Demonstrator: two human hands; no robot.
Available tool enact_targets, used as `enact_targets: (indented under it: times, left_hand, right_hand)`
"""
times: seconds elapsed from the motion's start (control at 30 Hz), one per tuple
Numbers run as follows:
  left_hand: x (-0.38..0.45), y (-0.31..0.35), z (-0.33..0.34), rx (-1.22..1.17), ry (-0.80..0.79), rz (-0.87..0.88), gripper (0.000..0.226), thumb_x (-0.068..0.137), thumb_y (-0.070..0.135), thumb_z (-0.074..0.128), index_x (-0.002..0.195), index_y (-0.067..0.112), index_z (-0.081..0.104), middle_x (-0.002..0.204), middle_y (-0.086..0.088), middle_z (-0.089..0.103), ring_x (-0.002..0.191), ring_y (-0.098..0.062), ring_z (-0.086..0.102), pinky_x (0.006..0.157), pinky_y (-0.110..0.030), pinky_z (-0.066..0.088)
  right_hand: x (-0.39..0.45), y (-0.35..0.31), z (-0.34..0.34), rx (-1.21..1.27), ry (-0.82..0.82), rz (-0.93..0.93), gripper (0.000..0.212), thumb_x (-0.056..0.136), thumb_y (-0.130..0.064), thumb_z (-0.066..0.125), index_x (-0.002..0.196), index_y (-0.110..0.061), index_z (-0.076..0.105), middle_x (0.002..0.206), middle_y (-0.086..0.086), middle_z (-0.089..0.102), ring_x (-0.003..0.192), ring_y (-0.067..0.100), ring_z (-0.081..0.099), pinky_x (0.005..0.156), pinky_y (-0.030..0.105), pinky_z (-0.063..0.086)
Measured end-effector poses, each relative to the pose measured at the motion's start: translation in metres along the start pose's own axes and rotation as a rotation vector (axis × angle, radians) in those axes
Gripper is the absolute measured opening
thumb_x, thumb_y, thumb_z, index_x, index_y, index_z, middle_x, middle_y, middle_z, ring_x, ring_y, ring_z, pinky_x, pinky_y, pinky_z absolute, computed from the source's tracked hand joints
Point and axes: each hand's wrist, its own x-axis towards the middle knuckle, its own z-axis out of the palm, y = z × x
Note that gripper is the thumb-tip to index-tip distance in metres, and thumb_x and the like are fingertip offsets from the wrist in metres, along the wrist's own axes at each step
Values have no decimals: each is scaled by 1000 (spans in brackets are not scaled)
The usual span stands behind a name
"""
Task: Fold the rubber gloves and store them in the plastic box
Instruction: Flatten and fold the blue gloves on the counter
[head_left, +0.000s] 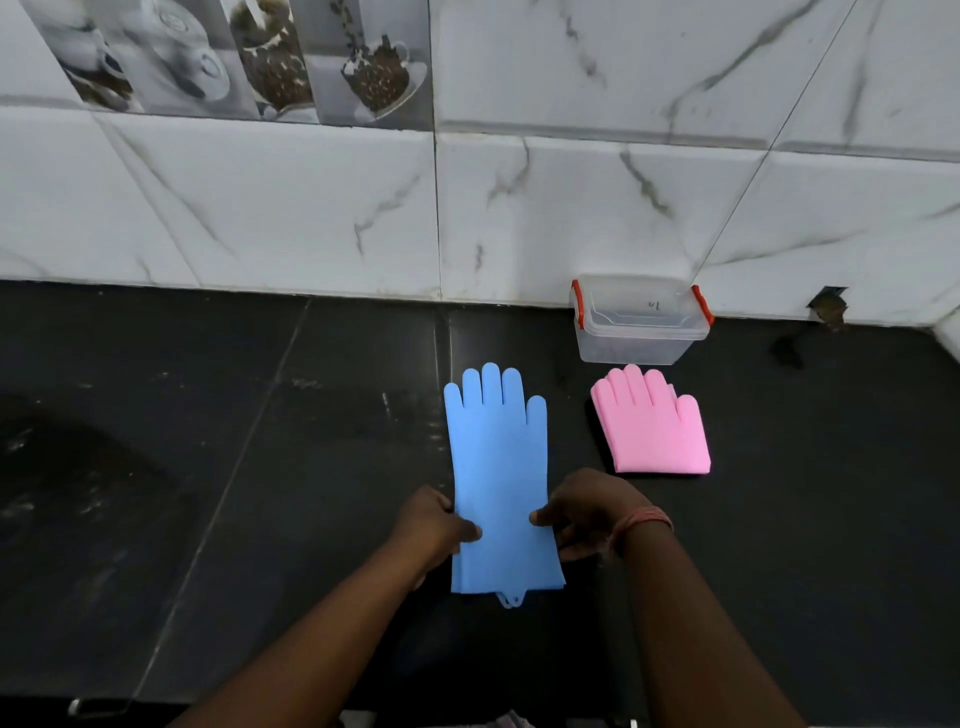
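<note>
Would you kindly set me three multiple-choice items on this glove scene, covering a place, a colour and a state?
1. Where is the plastic box?
A. against the wall, behind the pink gloves
B. left of the blue gloves
C. in the person's hands

2. What colour are the gloves under the hands?
A. pink
B. blue
C. yellow

3. What state are the pink gloves in?
A. inside the box
B. laid out full length
C. folded short on the counter

Answers: 1 A, it stands at the wall tiles; 2 B, the left hand and right hand pinch the blue gloves; 3 C, no cuff shows.
</note>
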Motion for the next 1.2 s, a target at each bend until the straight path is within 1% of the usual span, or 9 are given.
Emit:
enact_targets:
  times: [0.1, 0.2, 0.33, 0.5, 0.6, 0.73, 0.9, 1.07, 1.2]
  left_hand:
    - [-1, -4, 2, 63, 27, 33, 33, 79, 2, 82, 83, 12, 51, 85, -9, 63, 69, -16, 58, 54, -26, 45]
    - [-1, -5, 0, 40, 51, 20, 26, 82, 0, 77, 82, 11, 53, 92, -16, 66, 73, -23, 62, 58, -32, 53]
    - [-1, -12, -5, 34, 64, 14, 23, 83, 0, 78, 88, 9, 57, 97, -18, 70, 79, -25, 67, 62, -35, 60]
    - [-2, -17, -5, 60, 103, 45, 25, 78, 3, 85, 86, 8, 61, 87, -13, 72, 78, -25, 73, 66, -37, 64]
    - [-3, -20, -5, 137, 156, 69, 23, 76, 8, 88, 81, 8, 65, 71, -8, 73, 59, -18, 69, 62, -37, 64]
    - [-6, -18, -7, 181, 180, 86, 22, 75, 14, 89, 83, 8, 69, 67, -6, 74, 52, -15, 67, 52, -31, 59]
    - [-5, -16, -7, 171, 199, 109, 22, 78, 21, 88, 80, 8, 70, 59, -3, 73, 45, -11, 62, 46, -24, 48]
    - [2, -20, -4, 230, 214, 135, 25, 75, 28, 89, 72, 14, 68, 58, -1, 72, 51, -14, 66, 56, -33, 57]
    - [7, -19, -5, 316, 240, 153, 24, 74, 35, 88, 69, 20, 69, 64, 2, 73, 63, -16, 71, 68, -39, 64]
  right_hand:
    - [-2, 3, 8, 24, -9, -6, 22, 90, 1, 66, 111, 6, 62, 100, 21, 71, 87, 32, 72, 69, 45, 63]
    - [-5, 4, 14, 55, 10, -7, 15, 94, 2, 60, 109, 5, 60, 88, 17, 68, 74, 28, 68, 55, 39, 60]
    - [-2, 11, 19, 9, 51, -5, 25, 92, 0, 64, 115, 9, 59, 91, 20, 70, 76, 31, 70, 59, 43, 61]
    - [0, 13, 24, -100, 167, -29, 24, 86, -4, 73, 103, 8, 62, 95, 26, 71, 81, 40, 74, 69, 54, 62]
    - [0, 13, 25, -218, 241, -62, 21, 83, -12, 76, 87, 3, 62, 89, 24, 73, 74, 38, 74, 67, 48, 63]
    - [1, 11, 23, -440, 314, -91, 33, 78, -25, 81, 70, -10, 53, 87, 13, 68, 75, 29, 63, 72, 38, 55]
    - [6, 9, 23, -504, 334, -110, 35, 80, -21, 78, 67, -13, 47, 81, 9, 60, 76, 27, 59, 68, 34, 48]
    - [13, 4, 22, -546, 326, -95, 31, 84, -11, 70, 64, -11, 47, 67, 6, 50, 76, 28, 56, 68, 35, 47]
    - [12, -3, 17, -606, 270, -35, 35, 84, -19, 75, 64, -10, 48, 67, 6, 52, 66, 26, 54, 71, 36, 48]
